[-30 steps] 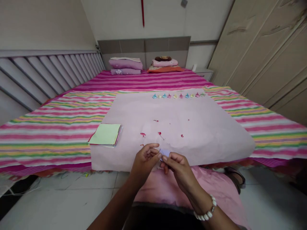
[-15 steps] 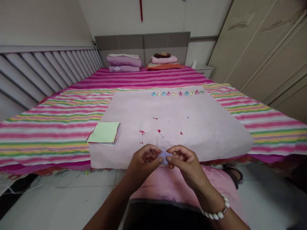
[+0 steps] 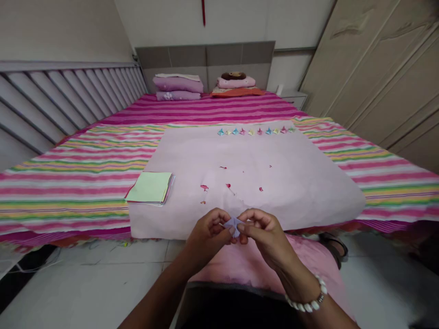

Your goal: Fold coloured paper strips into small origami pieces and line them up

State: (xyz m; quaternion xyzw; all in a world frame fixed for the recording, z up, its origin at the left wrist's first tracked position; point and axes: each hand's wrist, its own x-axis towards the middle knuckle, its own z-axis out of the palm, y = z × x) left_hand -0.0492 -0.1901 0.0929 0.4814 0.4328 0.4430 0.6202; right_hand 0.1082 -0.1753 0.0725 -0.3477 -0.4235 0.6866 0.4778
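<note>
A small piece of folded lavender paper (image 3: 233,223) is pinched between both hands, just in front of the bed's near edge. My left hand (image 3: 214,230) grips its left side with thumb and fingers. On the other side, my right hand (image 3: 262,228) holds it the same way, thumb across the front; a white bead bracelet circles that wrist. The fingers hide part of the paper's folds. A row of small folded paper pieces (image 3: 259,131) in blue, yellow, pink and green lies along the far edge of the large pale sheet (image 3: 291,183). A stack of coloured paper (image 3: 151,187), light green on top, rests at the sheet's left.
Several small red marks or prints (image 3: 228,186) dot the pale sheet. The sheet lies on a striped bedspread (image 3: 75,183). Folded bedding (image 3: 178,84) is piled by the headboard (image 3: 240,57). A pink cushion (image 3: 236,265) is beneath my hands, and a slatted rail (image 3: 85,87) runs at left.
Both hands still hold the lavender paper; its visible face looks slightly flatter and its left tip shows more to the left. The view has shifted slightly.
</note>
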